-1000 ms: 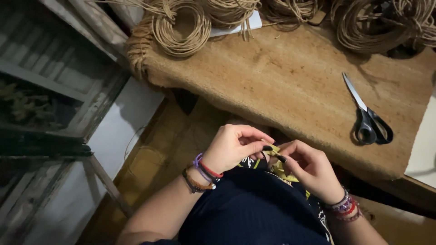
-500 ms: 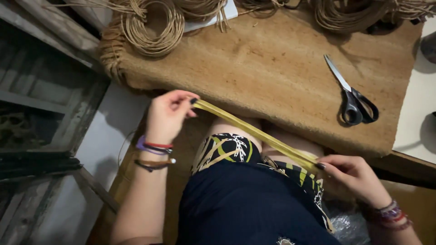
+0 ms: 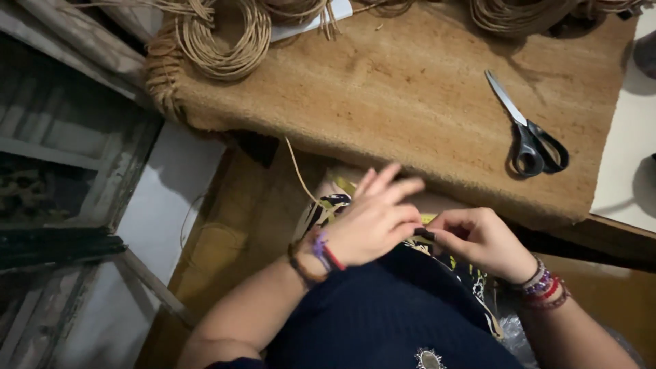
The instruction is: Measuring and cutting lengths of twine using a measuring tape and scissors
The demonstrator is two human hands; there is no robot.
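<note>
Your right hand (image 3: 482,240) has its grip closed in a pinch, thumb and fingertips pressed on a small dark end of the yellowish strip (image 3: 429,220), of which only a short bit shows between your two hands. Your left hand (image 3: 372,220) lies just beside it, on the left, with the fingers spread and stretched out towards the far right; whether its grip holds any of the strip you cannot tell, since the palm hides what is under it. Both hands sit over your lap, near the near edge of the counter (image 3: 410,102), which is covered with a coarse brown mat. A thin strand of cord (image 3: 298,171) hangs down from that edge, just left of your left hand. On the counter, well apart from your hands to the far right, lies a pair of scissors (image 3: 529,133) with black handles, blades shut and pointing far and left. Coils of jute cord (image 3: 222,41) rest along the far edge. Bracelets (image 3: 540,285) ring your right wrist.
</note>
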